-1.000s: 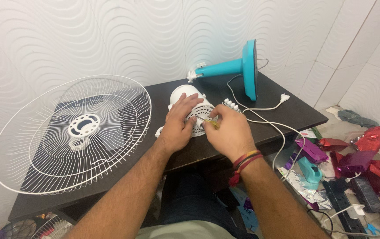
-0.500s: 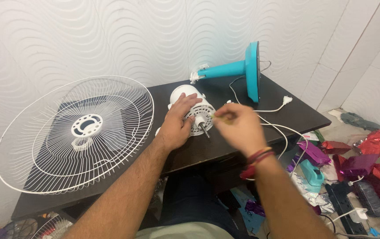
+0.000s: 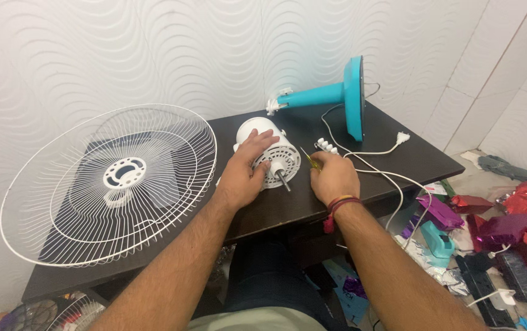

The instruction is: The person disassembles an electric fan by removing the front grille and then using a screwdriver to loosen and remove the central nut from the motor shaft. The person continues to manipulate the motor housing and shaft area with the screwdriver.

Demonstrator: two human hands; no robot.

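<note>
Head view, looking down over both forearms at a dark rectangular worktop (image 3: 410, 160) set against a white wall with a wavy relief. A white cylindrical fan motor housing (image 3: 267, 151) lies on its side near the middle of the worktop, its slotted face and bare metal shaft (image 3: 282, 181) pointing toward the person. The left hand (image 3: 245, 168) lies over the housing — palm on its near side, fingers spread across the top — a loose, open-handed grip that steadies the housing without closing round it. The right hand (image 3: 334, 176) rests on the worktop just right of the motor, its grip clenched on a thin screwdriver with a yellow-green handle (image 3: 310, 160); the tool sticks out above the knuckles, close to the motor's face, though whether its tip touches the housing cannot be told. Red threads circle the right wrist.

Left of the motor a large white round wire fan guard (image 3: 113, 184) lies tilted, overhanging the worktop's left edge. At the back a teal fan stand with a round base (image 3: 337, 95) lies on its side. A white power cord (image 3: 374, 168) runs from it across the worktop and off the front edge — its plug (image 3: 402, 138) lies near the right edge. On the floor to the right sit crumpled red and purple foil wrappers (image 3: 508, 224).
</note>
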